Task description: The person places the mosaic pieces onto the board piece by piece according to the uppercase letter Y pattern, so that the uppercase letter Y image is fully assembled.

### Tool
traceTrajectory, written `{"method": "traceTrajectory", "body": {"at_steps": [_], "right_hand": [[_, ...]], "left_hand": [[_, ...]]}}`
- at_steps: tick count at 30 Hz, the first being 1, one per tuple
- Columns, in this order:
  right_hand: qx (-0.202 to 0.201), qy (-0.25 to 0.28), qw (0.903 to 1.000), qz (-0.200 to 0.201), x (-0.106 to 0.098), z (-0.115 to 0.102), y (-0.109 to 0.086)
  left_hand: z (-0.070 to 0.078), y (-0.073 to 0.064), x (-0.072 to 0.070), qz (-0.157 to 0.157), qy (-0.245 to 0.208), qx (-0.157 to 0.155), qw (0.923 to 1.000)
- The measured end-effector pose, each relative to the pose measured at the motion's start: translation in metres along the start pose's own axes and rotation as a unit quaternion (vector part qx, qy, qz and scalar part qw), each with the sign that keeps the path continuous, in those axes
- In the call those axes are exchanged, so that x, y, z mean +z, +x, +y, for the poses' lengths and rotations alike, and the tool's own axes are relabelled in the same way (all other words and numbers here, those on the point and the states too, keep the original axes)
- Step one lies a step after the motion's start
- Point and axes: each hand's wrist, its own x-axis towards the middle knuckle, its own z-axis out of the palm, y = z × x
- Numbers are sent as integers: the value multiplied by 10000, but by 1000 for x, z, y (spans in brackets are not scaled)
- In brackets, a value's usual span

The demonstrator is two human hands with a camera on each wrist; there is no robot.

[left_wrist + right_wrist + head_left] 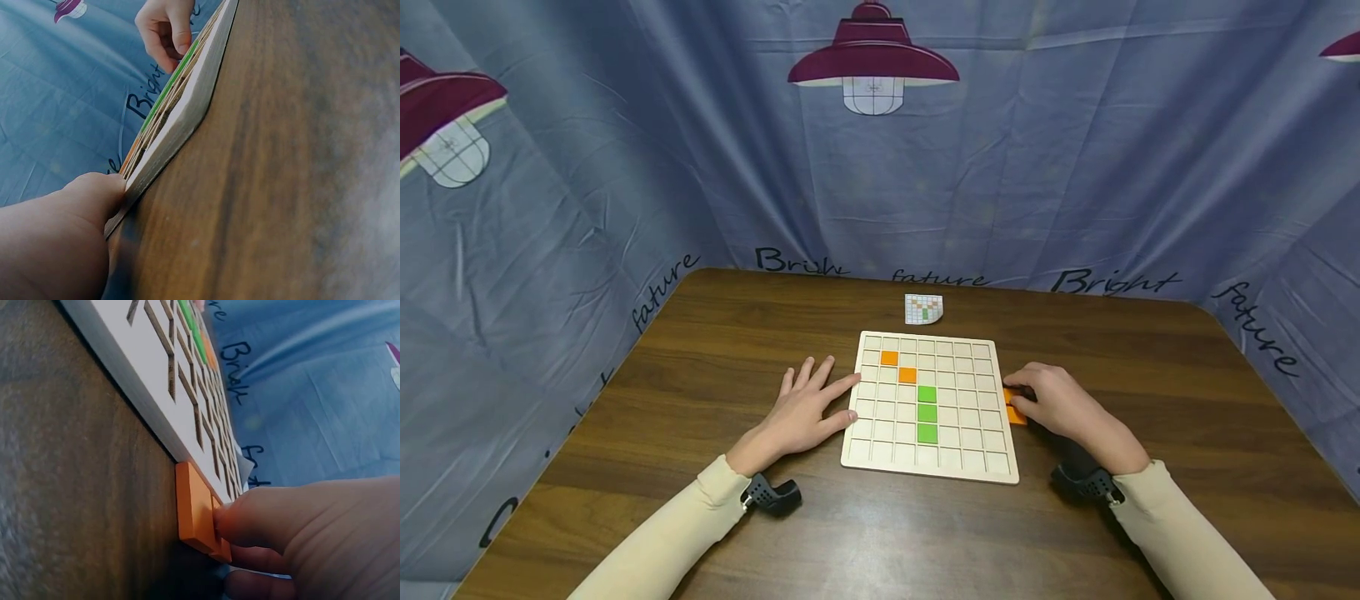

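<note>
A pale wooden grid board (970, 417) lies on the table. Set into its cells are two orange tiles (889, 357) in a diagonal and a column of three green tiles (927, 413). My left hand (797, 417) rests at the board's left side, fingers spread, with thumb and index finger touching its edge. Along the right edge, two more orange tiles (194, 506) lie side by side on the table. My right hand (1060, 400) pinches the farther of these between thumb and bent fingers; the fingertips are partly hidden.
Behind the board lies a small paper card (923, 309) printed with a coloured grid pattern, one corner curling up. The dark wooden table (760, 542) is bounded by a blue printed curtain (880, 183) at the back and sides.
</note>
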Motion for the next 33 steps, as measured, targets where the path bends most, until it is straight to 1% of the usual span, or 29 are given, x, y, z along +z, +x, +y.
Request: {"method": "traceTrajectory", "body": {"at_steps": [5,10,23,33], "right_hand": [[-30,-74,9999,87,4,1,0],[3,-102,9999,86,6,1,-1],[-35,-92,9999,34,5,1,0],[22,-39,10000,13,5,1,0]], "left_hand": [[-1,0,0,-46,-17,-20,10000],[-1,1,1,-55,-13,-26,10000],[-1,0,0,-47,-21,-28,10000],[-2,1,1,-65,3,-33,10000]]}}
